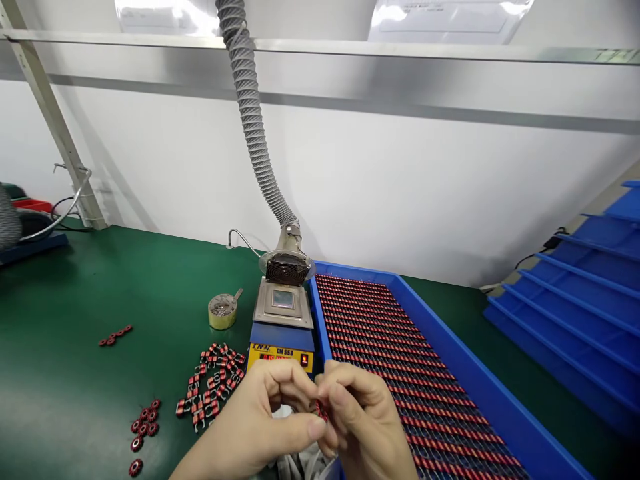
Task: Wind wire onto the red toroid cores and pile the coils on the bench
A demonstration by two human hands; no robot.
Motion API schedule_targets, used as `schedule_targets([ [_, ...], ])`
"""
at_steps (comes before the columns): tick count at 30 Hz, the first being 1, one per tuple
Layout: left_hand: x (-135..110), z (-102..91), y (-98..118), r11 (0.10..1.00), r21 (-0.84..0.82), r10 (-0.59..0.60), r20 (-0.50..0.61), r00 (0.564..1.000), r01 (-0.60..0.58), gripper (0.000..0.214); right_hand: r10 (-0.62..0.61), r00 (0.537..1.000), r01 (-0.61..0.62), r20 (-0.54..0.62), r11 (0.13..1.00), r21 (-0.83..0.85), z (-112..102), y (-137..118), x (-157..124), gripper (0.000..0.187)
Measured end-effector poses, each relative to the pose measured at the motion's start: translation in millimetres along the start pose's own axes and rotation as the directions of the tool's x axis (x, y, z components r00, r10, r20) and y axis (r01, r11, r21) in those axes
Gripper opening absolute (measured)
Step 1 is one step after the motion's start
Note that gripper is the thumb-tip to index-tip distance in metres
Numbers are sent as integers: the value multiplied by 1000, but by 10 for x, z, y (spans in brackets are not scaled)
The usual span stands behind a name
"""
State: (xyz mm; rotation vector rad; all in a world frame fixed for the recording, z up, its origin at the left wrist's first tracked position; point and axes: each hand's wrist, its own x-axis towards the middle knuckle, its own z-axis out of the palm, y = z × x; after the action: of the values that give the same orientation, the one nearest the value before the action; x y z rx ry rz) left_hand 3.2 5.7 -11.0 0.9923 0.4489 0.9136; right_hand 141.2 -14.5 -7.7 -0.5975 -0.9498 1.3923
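Red wire-wound component (321, 411) held in a closed pinch between left hand (255, 417) and right hand (363, 427), just over the rim of blue tray (480, 360) lined with identical parts. Loose parts (213, 383) lie on green bench mat (100, 287).

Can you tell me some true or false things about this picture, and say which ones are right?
1. The left hand and right hand meet at a small red part. True.
2. The blue tray has nothing in it. False: rows of red parts fill it.
3. A grey ribbed hose comes down behind a blue-fronted bench unit. True.
4. The red rings lie on a wooden table. False: they lie on a green mat.
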Motion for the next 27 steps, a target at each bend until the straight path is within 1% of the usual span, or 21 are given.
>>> schedule_targets([
  [1,-15,14,7,1000,19,-6,-12,1000,7,35,21,999,-19,-26,996,90,1,-14,5,20],
  [2,-28,30,18,1000,24,-13,-25,1000,14,35,17,998,-9,-55,990,139,-4,-29,9,21],
  [3,-41,49,30,1000,25,-16,-39,999,17,35,-14,997,25,-72,989,147,-15,-44,11,22],
  [4,-51,69,43,1000,28,-8,-52,999,10,35,-54,996,61,-68,992,114,-31,-59,11,22],
  [6,-65,110,73,999,43,34,-89,995,-30,34,-91,996,91,-12,995,-45,-69,-87,-2,20],
  [8,-72,143,102,995,65,78,-135,988,-70,34,-41,999,48,33,969,-241,-96,-114,-28,18],
  [10,-74,159,127,993,86,98,-181,979,-83,33,-3,1000,9,17,920,-391,-98,-140,-59,14],
  [12,-67,150,138,990,116,108,-224,969,-83,32,-29,1000,31,11,876,-481,-77,-155,-82,13],
  [14,-51,118,129,985,146,121,-238,964,-88,30,-78,997,74,14,853,-517,-44,-152,-93,15],
  [17,-21,50,90,979,172,147,-227,963,-109,27,-142,990,116,-11,847,-519,-4,-120,-88,20],
  [19,-6,12,68,980,159,152,-218,964,-119,27,-172,985,143,-4,830,-539,4,-94,-78,22],
  [21,3,-8,63,991,81,119,-177,977,-106,27,-207,978,183,20,813,-553,1,-69,-70,23],
  [24,18,-10,77,993,-104,48,-41,998,-52,30,-236,971,222,36,838,-499,-1,-32,-71,23],
  [25,24,-8,78,988,-151,44,-4,999,-44,30,-234,972,221,31,856,-468,5,-19,-75,23],
  [27,37,-8,68,977,-205,69,37,997,-60,27,-232,973,208,-4,883,-421,28,3,-86,23],
])
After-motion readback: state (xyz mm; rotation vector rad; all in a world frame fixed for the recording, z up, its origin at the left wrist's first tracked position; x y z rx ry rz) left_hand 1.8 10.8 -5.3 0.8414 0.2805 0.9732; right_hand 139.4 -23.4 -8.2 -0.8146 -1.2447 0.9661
